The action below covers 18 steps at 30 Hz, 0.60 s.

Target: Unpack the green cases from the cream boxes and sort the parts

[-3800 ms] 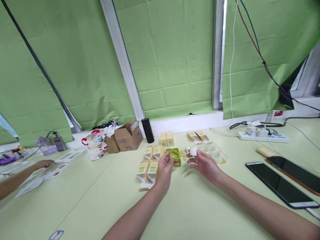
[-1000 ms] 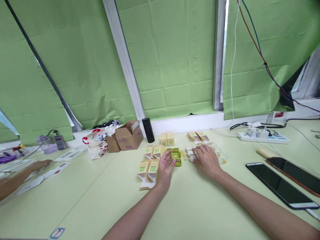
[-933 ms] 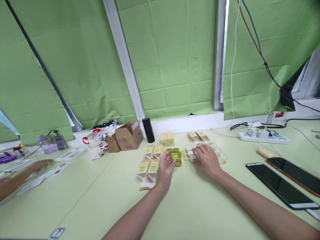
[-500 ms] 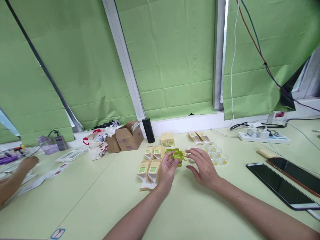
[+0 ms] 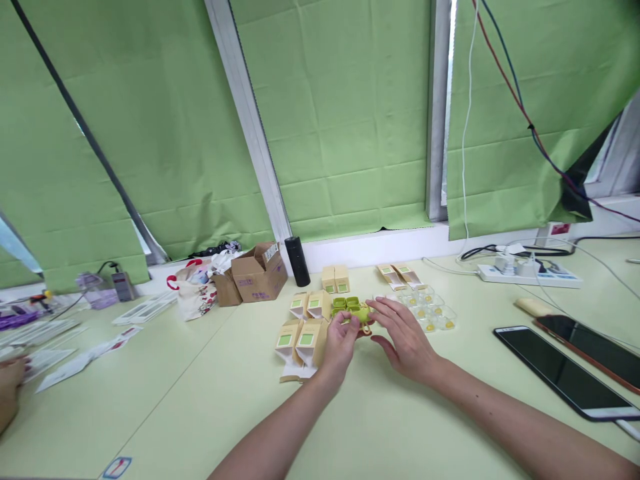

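Observation:
My left hand (image 5: 341, 343) pinches a small green case (image 5: 364, 313) between thumb and fingers, above the table. A small yellowish loop shows at its lower side. On the right, my right hand (image 5: 404, 335) has its fingers stretched out and its thumb apart, with the fingertips at the case's edge; whether they press on it is hard to see. Just behind the held case, several open green cases (image 5: 346, 303) sit on the table. Beyond my right hand lies a clear plastic tray (image 5: 443, 321) with yellow pieces in its cups.
Small cream cartons (image 5: 307, 340) with green labels stand left of my hands, others (image 5: 335, 279) behind. A black cylinder (image 5: 297, 261), cardboard box (image 5: 259, 273) and cloth bag (image 5: 193, 293) line the back. Phones (image 5: 565, 370) and a power strip (image 5: 530, 275) are right. Another person's hand (image 5: 9, 387) shows left.
The green case has turned in my left hand, its hollow no longer facing me. My right fingertips have come in to its edge. The other person's hand has moved back toward the left edge.

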Motion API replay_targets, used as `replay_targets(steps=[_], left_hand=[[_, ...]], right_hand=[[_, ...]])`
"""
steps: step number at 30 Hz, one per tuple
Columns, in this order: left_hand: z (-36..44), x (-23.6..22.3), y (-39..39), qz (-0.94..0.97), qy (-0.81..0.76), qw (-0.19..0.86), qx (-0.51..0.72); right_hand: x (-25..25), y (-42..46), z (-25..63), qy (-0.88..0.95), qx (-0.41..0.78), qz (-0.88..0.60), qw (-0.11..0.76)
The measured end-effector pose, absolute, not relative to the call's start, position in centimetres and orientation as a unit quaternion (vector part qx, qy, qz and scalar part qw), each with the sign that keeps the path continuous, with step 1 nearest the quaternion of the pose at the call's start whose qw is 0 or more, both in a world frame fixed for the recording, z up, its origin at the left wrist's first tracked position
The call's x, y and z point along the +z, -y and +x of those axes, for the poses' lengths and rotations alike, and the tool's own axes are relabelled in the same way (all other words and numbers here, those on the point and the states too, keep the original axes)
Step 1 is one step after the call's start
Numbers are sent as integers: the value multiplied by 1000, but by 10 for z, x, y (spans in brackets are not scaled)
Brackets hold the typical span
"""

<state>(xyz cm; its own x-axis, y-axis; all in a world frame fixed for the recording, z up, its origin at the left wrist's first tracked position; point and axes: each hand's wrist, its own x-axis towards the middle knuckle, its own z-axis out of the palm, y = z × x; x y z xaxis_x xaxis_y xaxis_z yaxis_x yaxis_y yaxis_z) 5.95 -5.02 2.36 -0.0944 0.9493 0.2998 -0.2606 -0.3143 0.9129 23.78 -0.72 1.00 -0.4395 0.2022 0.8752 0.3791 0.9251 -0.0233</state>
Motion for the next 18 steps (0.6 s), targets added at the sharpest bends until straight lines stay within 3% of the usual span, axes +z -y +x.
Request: replay_targets(steps=[10,18], left_hand=[[59,18,47,509,-393,467,607],[60,19,46,517,-418,467,584]], right_hand=[[8,4,237,841,-53,-176,509],[9,9,235,809,150,-236,517]])
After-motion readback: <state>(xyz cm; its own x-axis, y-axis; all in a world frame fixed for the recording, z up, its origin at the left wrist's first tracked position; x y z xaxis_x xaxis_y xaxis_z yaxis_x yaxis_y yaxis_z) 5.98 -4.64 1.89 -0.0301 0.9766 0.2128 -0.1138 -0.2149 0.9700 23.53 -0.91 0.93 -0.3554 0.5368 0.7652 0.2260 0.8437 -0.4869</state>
